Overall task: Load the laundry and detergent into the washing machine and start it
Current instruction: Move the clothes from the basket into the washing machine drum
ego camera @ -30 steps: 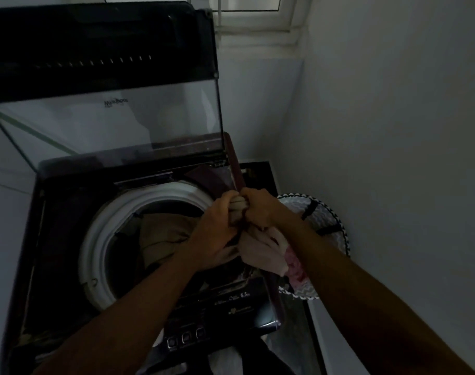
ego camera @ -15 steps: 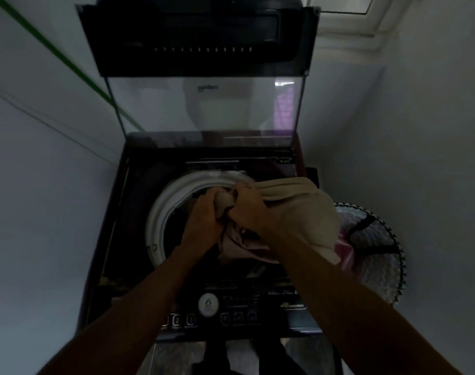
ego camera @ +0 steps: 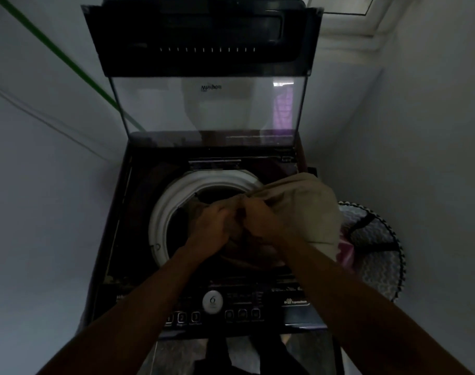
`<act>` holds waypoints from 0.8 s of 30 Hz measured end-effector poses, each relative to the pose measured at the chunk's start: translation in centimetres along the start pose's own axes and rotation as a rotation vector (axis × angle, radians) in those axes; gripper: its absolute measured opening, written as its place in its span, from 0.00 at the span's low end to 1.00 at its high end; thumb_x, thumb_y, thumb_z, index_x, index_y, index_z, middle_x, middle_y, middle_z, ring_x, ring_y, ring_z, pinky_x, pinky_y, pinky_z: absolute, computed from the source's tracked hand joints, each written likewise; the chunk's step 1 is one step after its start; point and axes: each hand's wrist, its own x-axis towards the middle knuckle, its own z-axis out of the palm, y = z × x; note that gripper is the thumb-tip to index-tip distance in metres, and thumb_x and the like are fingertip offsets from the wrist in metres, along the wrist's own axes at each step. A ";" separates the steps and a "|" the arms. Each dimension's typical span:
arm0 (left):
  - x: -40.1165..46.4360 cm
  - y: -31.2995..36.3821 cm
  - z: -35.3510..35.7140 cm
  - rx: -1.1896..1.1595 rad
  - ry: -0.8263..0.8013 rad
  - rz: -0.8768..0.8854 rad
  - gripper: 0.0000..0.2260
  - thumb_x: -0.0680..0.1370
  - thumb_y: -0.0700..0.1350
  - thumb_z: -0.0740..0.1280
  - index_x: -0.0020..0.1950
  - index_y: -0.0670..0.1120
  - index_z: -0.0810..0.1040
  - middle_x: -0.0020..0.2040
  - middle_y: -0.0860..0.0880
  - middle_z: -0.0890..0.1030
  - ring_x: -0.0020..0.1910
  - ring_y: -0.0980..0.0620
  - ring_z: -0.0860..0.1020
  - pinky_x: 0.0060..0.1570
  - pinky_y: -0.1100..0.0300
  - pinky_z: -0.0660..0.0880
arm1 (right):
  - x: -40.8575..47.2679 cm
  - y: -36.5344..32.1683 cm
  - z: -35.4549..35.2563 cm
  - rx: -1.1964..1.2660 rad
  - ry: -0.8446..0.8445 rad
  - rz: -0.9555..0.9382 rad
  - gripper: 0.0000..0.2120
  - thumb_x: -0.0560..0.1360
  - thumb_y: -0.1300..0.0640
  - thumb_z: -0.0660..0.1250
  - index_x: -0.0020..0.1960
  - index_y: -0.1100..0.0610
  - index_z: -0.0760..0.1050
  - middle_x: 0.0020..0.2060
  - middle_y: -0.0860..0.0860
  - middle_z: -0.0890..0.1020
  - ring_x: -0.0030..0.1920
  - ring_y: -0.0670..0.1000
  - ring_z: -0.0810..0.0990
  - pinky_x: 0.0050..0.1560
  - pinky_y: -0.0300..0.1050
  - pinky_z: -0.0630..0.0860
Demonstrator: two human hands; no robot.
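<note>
Both hands have sunk lower over the washing machine (ego camera: 139, 239) drum. Left hand (ego camera: 212, 226) and right hand (ego camera: 260, 220) grip the beige cloth (ego camera: 304, 209), bunched right of the drum.

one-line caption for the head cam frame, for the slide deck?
Both hands, left and right, grip a beige cloth over the open top-load washer's drum rim; laundry basket at right.

Dim, soft, wide-angle edge distortion
</note>
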 end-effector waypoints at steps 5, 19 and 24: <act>2.8 3.8 1.2 0.169 -0.079 0.072 0.26 0.72 0.54 0.67 0.70 0.55 0.70 0.67 0.54 0.75 0.63 0.54 0.75 0.65 0.57 0.71 | -0.4 2.0 -3.2 -0.119 0.143 -0.058 0.23 0.69 0.45 0.65 0.57 0.59 0.78 0.53 0.61 0.77 0.56 0.62 0.74 0.60 0.57 0.71; 6.4 10.5 8.7 0.054 -0.268 0.025 0.48 0.66 0.63 0.72 0.79 0.52 0.52 0.79 0.44 0.52 0.77 0.43 0.54 0.75 0.49 0.55 | -4.2 12.8 -5.7 0.298 0.109 0.306 0.50 0.68 0.37 0.67 0.79 0.57 0.47 0.75 0.60 0.61 0.72 0.60 0.63 0.72 0.50 0.59; 6.7 10.8 8.8 0.072 -0.206 0.010 0.46 0.71 0.60 0.69 0.79 0.54 0.43 0.80 0.43 0.46 0.76 0.40 0.58 0.73 0.47 0.59 | -4.7 11.9 -5.6 0.419 0.310 0.219 0.49 0.60 0.49 0.79 0.74 0.60 0.60 0.64 0.58 0.73 0.63 0.58 0.73 0.61 0.47 0.70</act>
